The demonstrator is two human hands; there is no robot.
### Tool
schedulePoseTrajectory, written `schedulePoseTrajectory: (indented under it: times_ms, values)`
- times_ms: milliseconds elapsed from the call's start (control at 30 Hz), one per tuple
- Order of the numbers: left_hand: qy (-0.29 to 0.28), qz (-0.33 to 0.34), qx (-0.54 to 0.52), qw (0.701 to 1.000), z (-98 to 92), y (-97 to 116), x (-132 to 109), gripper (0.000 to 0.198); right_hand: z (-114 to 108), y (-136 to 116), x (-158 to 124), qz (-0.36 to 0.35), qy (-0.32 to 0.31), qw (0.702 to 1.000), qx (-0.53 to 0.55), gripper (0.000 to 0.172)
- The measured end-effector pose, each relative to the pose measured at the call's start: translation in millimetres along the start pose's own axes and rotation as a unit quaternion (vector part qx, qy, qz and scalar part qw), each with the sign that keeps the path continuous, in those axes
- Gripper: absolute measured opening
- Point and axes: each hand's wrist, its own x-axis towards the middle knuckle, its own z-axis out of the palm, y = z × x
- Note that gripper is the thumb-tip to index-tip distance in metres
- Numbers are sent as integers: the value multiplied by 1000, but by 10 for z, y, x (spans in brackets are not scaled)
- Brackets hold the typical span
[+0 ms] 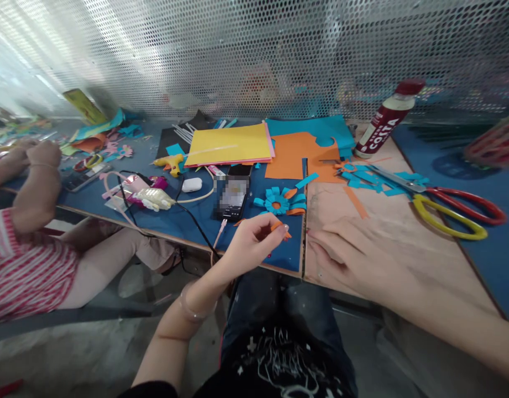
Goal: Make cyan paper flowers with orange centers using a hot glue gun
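Note:
My left hand (256,243) is closed above the table's front edge, with a small orange paper strip (286,234) pinched between thumb and fingers. Just beyond it lies a blue paper flower (277,201) with an orange ring at its centre and some orange petals. Over the pale wooden board (329,199) rests my right hand (354,260), fingers loosely stretched and apart, holding nothing that I can see. An orange strip (356,202) lies beyond that hand. Scissors (449,204) with red and yellow handles lie spread at the right, their blades over blue paper scraps (373,181).
A Costa bottle (387,119) stands at the back right. Yellow sheets (229,145), orange paper (285,156), a phone (233,196), an earbud case (192,184), a glue gun (171,162) and a cabled power strip (152,198) lie around. Another person's hands (42,155) work at left.

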Motion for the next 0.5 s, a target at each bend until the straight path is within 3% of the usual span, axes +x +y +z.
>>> schedulePoseTrajectory:
  times_ms: [133, 233, 367, 500]
  values:
    - [41, 28, -13, 999, -125, -68, -63, 33, 163, 128, 119, 8, -28, 999, 16, 13]
    - [119, 48, -31, 991, -274, -125, -151, 32, 394, 272, 479, 38, -80, 995, 42, 22]
    - [231, 63, -86, 967, -510, -189, -256, 32, 963, 294, 1413, 108, -212, 953, 185, 19]
    - [311, 98, -106, 939, -722, -205, -324, 36, 1698, -5, 2436, 117, -221, 938, 239, 22]
